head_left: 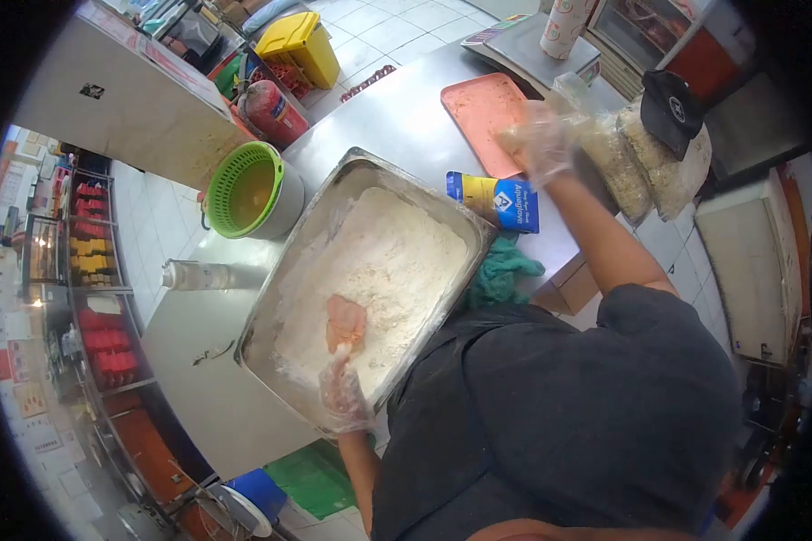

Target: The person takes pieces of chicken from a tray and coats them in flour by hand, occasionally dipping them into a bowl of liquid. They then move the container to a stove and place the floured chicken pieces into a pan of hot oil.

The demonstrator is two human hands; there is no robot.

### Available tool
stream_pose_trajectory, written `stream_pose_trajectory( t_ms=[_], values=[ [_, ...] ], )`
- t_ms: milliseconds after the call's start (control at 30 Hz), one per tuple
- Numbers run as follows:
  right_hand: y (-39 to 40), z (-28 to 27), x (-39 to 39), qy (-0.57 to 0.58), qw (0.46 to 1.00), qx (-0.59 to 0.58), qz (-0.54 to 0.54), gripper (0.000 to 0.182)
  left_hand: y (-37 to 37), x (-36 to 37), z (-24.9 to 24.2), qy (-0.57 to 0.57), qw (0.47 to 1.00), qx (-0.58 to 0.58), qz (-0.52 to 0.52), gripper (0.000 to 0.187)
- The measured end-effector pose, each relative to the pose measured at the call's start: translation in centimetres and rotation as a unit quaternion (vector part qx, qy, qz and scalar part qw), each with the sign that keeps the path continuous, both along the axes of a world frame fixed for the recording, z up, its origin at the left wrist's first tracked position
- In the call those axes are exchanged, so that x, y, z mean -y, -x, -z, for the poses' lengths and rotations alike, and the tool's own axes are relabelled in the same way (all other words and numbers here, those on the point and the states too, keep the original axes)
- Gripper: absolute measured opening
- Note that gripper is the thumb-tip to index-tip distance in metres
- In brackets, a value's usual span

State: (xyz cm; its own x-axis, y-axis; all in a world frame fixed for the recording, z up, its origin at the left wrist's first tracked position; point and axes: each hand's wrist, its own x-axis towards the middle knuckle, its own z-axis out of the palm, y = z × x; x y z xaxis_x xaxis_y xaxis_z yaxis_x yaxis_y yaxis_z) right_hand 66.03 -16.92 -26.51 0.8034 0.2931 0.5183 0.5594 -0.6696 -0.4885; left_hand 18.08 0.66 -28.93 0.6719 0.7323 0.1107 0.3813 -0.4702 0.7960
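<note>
Pinching meat [346, 323] by its near end in gloved left hand [343, 389]. Holding it low at flour [397, 234], just ahead of fingertips, inside pan [429, 194]; not telling if touching. Extending gloved right hand [548, 144] to right edge of tray [478, 99], well ahead and right of left grip; can't tell if grasping anything there. Seeing pack [514, 206] near right wrist, toward pan, and cloth [505, 270] nearer the body. Seeing bags [615, 162] and cap [672, 113] right of right hand, scale [573, 74] beyond it. Seeing bucket [285, 207] ahead and left of left grip, past pan.
</note>
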Motion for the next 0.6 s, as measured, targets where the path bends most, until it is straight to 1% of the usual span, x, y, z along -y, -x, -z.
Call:
stream_pose_trajectory(
  t_ms=[33,67,100,133,167,200,233,267,333,367,400,467,567,600],
  values=[
    [-1.6,1.0,2.4,0.064,0.988,0.117,0.075,0.024,1.2,0.2,0.6,0.012,0.994,-0.096,-0.045,0.025],
    [-4.0,2.6,5.4,0.127,0.953,0.232,0.149,0.024,2.4,0.1,1.3,0.016,0.994,-0.096,-0.044,0.025],
    [-6.9,5.1,8.3,0.027,0.976,0.126,0.175,0.025,3.5,-0.1,2.0,-0.021,0.991,-0.121,-0.058,0.025],
    [-7.7,5.4,9.4,-0.021,0.980,0.070,0.185,0.026,4.3,-0.1,2.5,-0.058,0.985,-0.147,-0.073,0.025],
    [-8.4,5.7,10.5,-0.071,0.977,0.016,0.198,0.026,4.6,0.0,2.8,-0.056,0.985,-0.148,-0.072,0.025],
    [-8.0,3.8,11.1,-0.208,0.938,-0.222,0.167,0.028,4.9,0.1,3.0,-0.057,0.986,-0.138,-0.079,0.026],
    [-7.6,2.7,11.2,-0.330,0.825,-0.442,0.121,0.030,5.0,0.0,3.1,-0.060,0.986,-0.128,-0.087,0.026],
    [-8.7,3.7,11.8,-0.331,0.825,-0.442,0.119,0.030,5.1,-0.1,3.1,-0.061,0.986,-0.127,-0.089,0.026],
    [-12.7,7.4,12.9,-0.193,0.806,-0.559,0.009,0.027,5.2,-0.4,3.0,-0.126,0.973,-0.185,-0.054,0.025],
    [-12.9,7.4,11.9,-0.194,0.805,-0.561,0.006,0.027,5.1,-0.5,2.9,-0.129,0.972,-0.187,-0.056,0.025],
    [-13.0,7.4,11.1,-0.148,0.801,-0.579,-0.034,0.023,4.9,-0.6,2.7,-0.128,0.974,-0.185,-0.039,0.025],
    [-12.3,6.2,10.1,-0.104,0.793,-0.595,-0.076,0.021,4.8,-0.6,2.7,-0.131,0.974,-0.184,-0.022,0.025],
    [-11.8,5.2,6.4,0.016,0.802,-0.581,-0.138,0.020,4.7,-1.0,3.1,-0.112,0.970,-0.214,-0.012,0.025],
    [-11.7,5.1,5.1,0.053,0.807,-0.568,-0.157,0.020,4.8,-1.1,3.3,-0.146,0.968,-0.202,-0.003,0.024]
  ],
)
